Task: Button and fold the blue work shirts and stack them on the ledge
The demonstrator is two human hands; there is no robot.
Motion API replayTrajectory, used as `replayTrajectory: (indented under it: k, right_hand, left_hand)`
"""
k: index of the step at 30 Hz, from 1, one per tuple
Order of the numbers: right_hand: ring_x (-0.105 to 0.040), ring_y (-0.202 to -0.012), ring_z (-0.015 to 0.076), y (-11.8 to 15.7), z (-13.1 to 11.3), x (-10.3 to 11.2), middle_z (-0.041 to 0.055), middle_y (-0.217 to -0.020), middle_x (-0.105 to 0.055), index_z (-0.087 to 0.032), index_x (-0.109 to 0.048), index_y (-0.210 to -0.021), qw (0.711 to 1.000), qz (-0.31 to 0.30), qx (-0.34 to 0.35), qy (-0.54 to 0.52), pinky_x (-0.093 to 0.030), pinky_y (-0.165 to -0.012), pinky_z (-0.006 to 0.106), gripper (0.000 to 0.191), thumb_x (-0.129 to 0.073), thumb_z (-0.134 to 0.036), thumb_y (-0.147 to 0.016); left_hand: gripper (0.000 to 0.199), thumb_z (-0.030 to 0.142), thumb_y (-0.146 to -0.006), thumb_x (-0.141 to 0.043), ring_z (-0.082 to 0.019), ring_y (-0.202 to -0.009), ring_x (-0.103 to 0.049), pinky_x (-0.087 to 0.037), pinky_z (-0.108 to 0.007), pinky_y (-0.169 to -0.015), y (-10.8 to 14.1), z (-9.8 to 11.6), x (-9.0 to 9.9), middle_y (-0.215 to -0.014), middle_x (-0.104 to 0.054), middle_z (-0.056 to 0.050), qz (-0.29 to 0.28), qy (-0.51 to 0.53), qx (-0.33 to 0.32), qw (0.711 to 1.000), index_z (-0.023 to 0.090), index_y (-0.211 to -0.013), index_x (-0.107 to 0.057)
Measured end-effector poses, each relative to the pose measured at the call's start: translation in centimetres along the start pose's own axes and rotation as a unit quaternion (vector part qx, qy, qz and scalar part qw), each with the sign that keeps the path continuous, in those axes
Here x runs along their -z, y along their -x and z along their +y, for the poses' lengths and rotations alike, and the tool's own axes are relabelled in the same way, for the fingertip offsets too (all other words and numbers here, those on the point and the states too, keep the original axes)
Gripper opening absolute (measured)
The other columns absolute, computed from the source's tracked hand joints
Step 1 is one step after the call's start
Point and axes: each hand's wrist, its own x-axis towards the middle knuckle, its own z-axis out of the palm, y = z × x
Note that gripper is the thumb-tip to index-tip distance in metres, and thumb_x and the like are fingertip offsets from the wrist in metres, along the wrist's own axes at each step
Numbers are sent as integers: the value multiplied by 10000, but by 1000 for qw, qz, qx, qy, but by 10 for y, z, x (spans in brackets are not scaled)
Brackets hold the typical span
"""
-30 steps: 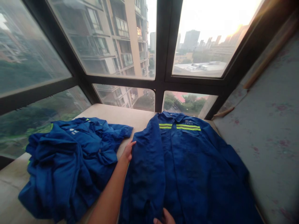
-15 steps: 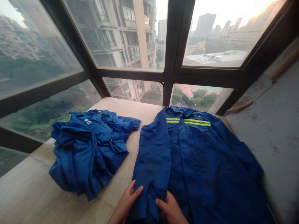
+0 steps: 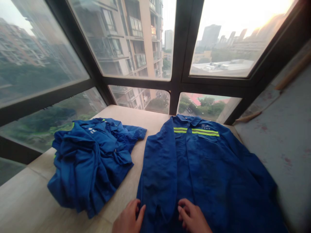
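A blue work jacket (image 3: 209,181) lies front side up, its collar toward the window and a yellow-green and grey reflective band across the chest. Its left-hand sleeve (image 3: 159,168) is laid straight down along the body. At the outer edge of that sleeve near the cuff is my left hand (image 3: 128,217), thumb and fingers apart; whether it touches the cloth I cannot tell. My right hand (image 3: 194,216) is over the jacket front, just right of the sleeve, with loosely bent fingers and nothing visible in them. The cuff end is cut off by the lower frame edge.
A second blue garment (image 3: 89,165) lies crumpled on the left of the pale stone sill (image 3: 116,111). Dark window frames (image 3: 138,82) enclose the far and left sides. A patterned wall (image 3: 286,155) rises close along the right.
Both hands have let go of the sleeve's lower end. My right hand has moved right onto the jacket front, my left slightly left and down. The view has tilted up slightly.
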Motion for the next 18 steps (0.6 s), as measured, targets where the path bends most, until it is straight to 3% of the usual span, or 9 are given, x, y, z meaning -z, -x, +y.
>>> replayTrajectory:
  k: [4,9,14,18]
  right_hand:
    - [-658,-627,176,-43,-15,37,28,-755,-705,-207,-663,-1016,994,58,62,63,-454,-573,256,341,-476,-448,-866]
    - [-690,-719,191,-129,-59,81,42,-883,-729,-212,-652,-1063,977,147,110,112,-498,-663,276,337,-483,-421,-861]
    - [-686,-944,236,-243,-120,125,88,-1005,-732,-184,-585,-1242,954,230,110,156,-493,-841,322,419,-499,-378,-880]
    - [-664,-1018,253,-330,-162,141,124,-1079,-715,-131,-473,-1385,945,255,115,167,-475,-901,348,550,-508,-396,-904]
  left_hand:
    - [360,401,-881,-454,-205,-837,-676,-503,-305,-763,-54,19,14,-1091,-695,-83,45,35,-54,997,220,-1126,-646]
    - [437,333,-808,-583,-245,-965,-670,-498,-357,-888,-162,41,24,-1216,-654,-146,120,196,-32,973,158,-1207,-611]
    - [477,412,-782,-671,-254,-913,-692,-493,-363,-904,-252,64,29,-961,-741,-123,93,297,-37,950,136,-1169,-630]
    - [504,476,-774,-676,-256,-953,-690,-510,-342,-877,-290,74,27,-985,-742,-152,65,381,-53,921,105,-1113,-655]
